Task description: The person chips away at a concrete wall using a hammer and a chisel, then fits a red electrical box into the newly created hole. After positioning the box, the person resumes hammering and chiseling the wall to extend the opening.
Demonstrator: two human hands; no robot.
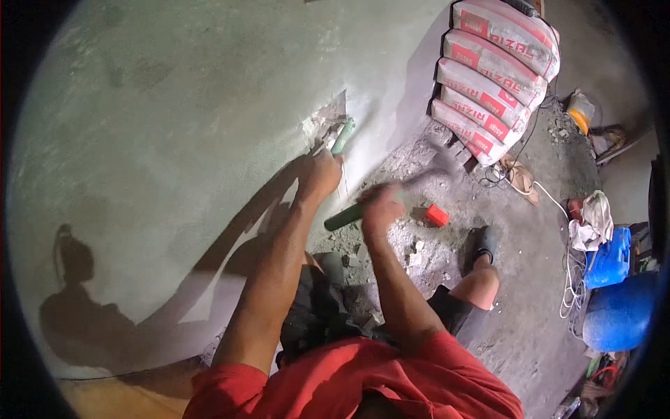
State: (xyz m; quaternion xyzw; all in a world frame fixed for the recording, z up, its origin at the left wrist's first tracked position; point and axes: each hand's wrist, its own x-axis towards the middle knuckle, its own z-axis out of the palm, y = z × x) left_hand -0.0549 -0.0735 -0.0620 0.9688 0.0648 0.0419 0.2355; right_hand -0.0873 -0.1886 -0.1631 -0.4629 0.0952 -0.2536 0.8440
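Note:
My left hand (321, 173) is closed round a green-handled tool (343, 137), likely a chisel, held against the wall (174, 126). The tool's lower end lies at a rough broken hole (328, 119) in the plaster, partly hidden by my fist. To the right, my right hand (383, 207) grips the dark green handle of a hammer (343, 216). The hammer's head is smeared by motion over the rubble, apart from the chisel. Just right of that hand, a small red block (437, 215) lies on the floor.
Stacked cement bags (488, 84) stand at the upper right. Rubble (415, 255) covers the floor by my feet. White cable (572, 279), a blue jerrycan (610, 258) and a blue drum (618, 314) are at the right. A yellow-and-white container (581, 113) lies farther back.

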